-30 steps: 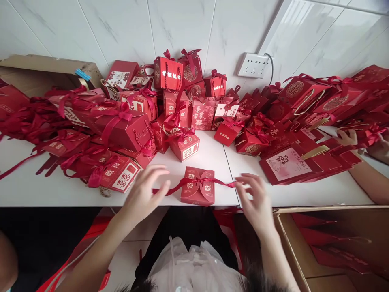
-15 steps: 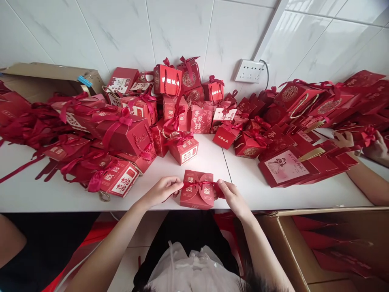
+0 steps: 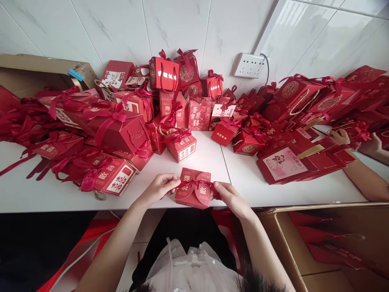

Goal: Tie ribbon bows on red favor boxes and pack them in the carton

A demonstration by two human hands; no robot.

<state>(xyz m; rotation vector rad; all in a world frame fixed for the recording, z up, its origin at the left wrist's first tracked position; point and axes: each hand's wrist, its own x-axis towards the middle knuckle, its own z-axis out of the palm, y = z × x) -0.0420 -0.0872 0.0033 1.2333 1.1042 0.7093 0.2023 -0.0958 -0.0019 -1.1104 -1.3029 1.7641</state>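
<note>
Hands (image 3: 161,188) on ribbon (image 3: 196,182), astride box (image 3: 193,194)

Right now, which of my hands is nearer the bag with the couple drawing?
Right. Right hand is left of that bag; left hand farther left, across the box between them.

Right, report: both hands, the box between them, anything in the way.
Left hand, right hand: pinching ribbon, either side. Red box: on table, ribbon across top. Bow-tied box: behind, apart, not obstructing.

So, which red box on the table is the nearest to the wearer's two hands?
The box with two rounded top flaps, lying directly between the left hand and right hand, which pinch its ribbon; the other boxes sit farther away.
</note>
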